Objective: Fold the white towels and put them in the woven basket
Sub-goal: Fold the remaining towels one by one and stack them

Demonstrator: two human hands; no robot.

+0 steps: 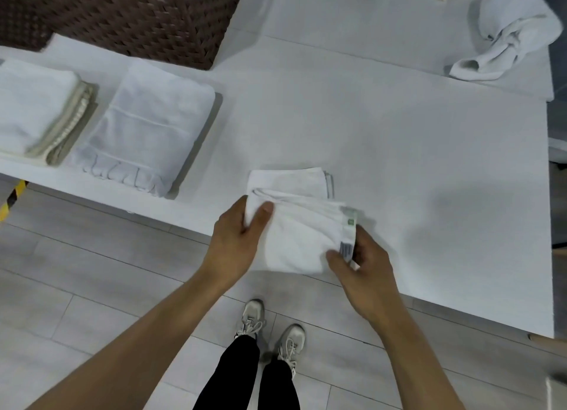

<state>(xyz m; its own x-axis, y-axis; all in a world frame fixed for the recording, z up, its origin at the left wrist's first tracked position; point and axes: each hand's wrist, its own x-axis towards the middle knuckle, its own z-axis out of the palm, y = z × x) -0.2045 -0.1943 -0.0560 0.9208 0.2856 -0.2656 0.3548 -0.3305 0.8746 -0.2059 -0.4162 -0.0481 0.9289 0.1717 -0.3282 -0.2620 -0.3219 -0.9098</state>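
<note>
Both hands, left hand (236, 234) and right hand (365, 271), are pinching a half-folded white towel (300, 234) at the table's (399, 149) near edge; folded stacks (147, 133) are waiting beside the woven basket (138, 14), crumpled towels (506, 38) remaining.

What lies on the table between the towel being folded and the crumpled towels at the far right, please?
Nothing: in the head view, only bare white table separates the held towel from the crumpled towels.
</note>
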